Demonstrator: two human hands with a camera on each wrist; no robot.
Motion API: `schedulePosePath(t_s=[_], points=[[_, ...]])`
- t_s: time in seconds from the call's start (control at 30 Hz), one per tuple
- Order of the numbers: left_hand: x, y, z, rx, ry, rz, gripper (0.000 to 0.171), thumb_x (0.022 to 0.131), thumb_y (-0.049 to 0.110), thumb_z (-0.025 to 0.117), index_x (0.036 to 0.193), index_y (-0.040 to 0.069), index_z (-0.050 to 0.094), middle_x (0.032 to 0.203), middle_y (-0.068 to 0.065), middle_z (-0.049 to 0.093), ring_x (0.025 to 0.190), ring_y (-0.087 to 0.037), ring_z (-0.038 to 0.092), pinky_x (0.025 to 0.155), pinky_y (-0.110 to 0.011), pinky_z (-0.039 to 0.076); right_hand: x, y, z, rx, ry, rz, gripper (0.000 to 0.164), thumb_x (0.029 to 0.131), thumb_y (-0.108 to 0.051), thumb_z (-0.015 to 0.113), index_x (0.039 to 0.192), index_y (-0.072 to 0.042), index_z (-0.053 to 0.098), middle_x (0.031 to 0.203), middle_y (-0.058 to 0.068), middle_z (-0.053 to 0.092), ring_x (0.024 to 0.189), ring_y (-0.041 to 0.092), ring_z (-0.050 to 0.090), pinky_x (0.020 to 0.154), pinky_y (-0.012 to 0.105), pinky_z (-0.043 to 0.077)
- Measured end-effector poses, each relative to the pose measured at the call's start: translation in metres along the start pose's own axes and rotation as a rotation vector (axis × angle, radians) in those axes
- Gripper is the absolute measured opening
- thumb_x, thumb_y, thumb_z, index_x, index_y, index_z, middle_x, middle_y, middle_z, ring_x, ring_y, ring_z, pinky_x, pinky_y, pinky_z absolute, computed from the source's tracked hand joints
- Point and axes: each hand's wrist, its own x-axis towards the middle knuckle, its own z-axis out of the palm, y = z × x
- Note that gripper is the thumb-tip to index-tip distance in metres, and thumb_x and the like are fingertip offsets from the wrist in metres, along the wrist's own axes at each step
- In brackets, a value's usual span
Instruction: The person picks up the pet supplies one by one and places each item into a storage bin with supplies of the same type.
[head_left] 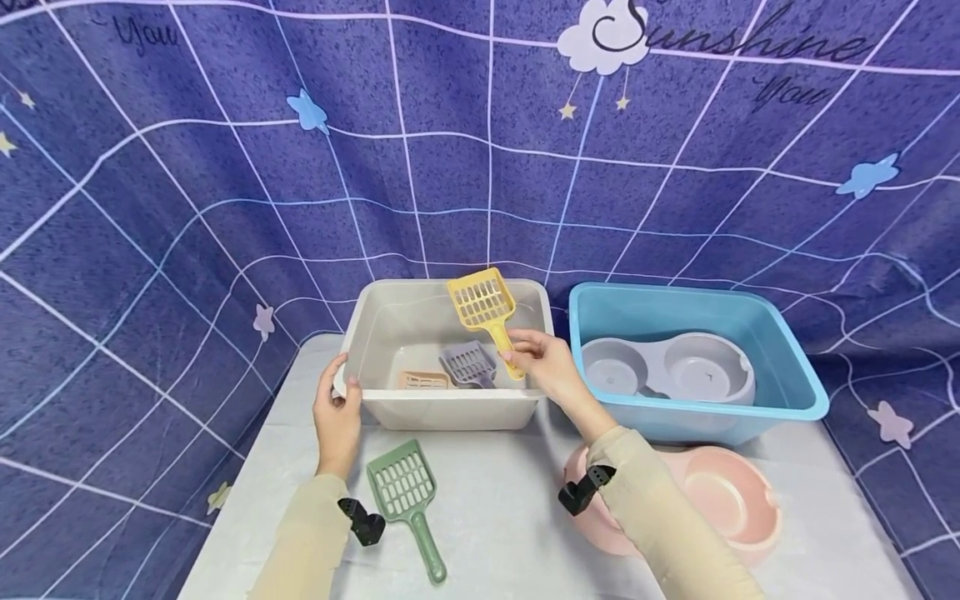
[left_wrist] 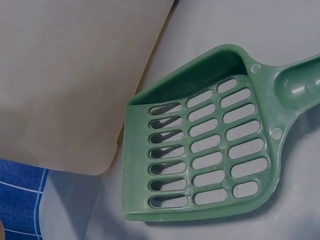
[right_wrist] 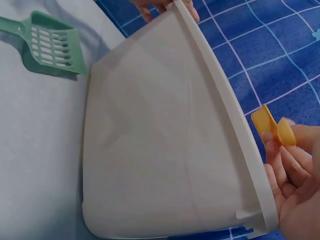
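Note:
In the head view my right hand (head_left: 546, 363) pinches the handle of a yellow litter scoop (head_left: 483, 302), its slotted head tilted up over the grey litter box (head_left: 450, 412). The right wrist view shows the fingers and thumb on that yellow handle, beside the box's rim. My left hand (head_left: 337, 415) grips the box's rim at its left front corner. Inside the box lie a purple scoop (head_left: 470, 363) and an orange scoop (head_left: 423, 381), the orange one partly hidden by the front wall. A green scoop (left_wrist: 200, 150) rests on the table near my left wrist.
A blue litter box (head_left: 697, 300) stands to the right, holding a grey double bowl (head_left: 701, 367). In front of it, a pink double bowl (head_left: 731, 500) lies partly under my right forearm. A patterned blue curtain (head_left: 450, 167) hangs behind the white table (head_left: 495, 508).

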Motion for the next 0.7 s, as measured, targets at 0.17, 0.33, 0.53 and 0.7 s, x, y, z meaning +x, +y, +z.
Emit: schedulePosePath(t_s=[0.17,0.33,0.53,0.7], points=[[-0.0002,-0.0006,-0.0004,-0.011,-0.001,-0.007,0.043,0.098,0.006,0.052,0.142,0.003,0.052,0.145,-0.013,0.049,0.076,-0.01,0.05,0.065,-0.016,0.04,-0.0012,0.0005,0.0016,-0.01,0.019,0.01,0.04,0.088,-0.005,0.074,0.125,0.007,0.063,0.104,0.023,0.071,0.082,0.016,0.068,0.069,0.019,0.052],[-0.0002,-0.0006,-0.0005,-0.014,0.003,-0.004,0.043,0.098,0.005,0.051,0.142,0.003,0.052,0.144,-0.014,0.049,0.082,-0.012,0.051,0.066,-0.015,0.04,-0.0012,0.0,0.0023,-0.026,0.028,0.012,0.041,0.087,-0.004,0.074,0.125,0.007,0.063,0.105,0.023,0.071,0.083,0.019,0.068,0.07,0.02,0.053],[0.0,0.0002,0.0,-0.021,-0.001,-0.002,0.043,0.098,0.004,0.051,0.141,0.002,0.052,0.143,-0.015,0.05,0.085,-0.013,0.051,0.067,-0.015,0.041,-0.0004,-0.0009,0.0022,-0.024,0.052,0.052,0.037,0.089,-0.006,0.073,0.123,0.006,0.066,0.108,0.021,0.071,0.094,0.024,0.069,0.076,0.022,0.054],[-0.0004,0.0011,0.0003,-0.014,0.004,-0.005,0.043,0.098,0.004,0.051,0.141,0.003,0.052,0.142,-0.015,0.051,0.077,-0.009,0.049,0.064,-0.015,0.04,-0.001,-0.0007,0.0016,-0.015,0.067,0.046,0.039,0.09,-0.011,0.073,0.125,0.005,0.065,0.11,0.02,0.07,0.096,0.024,0.067,0.08,0.026,0.054]])
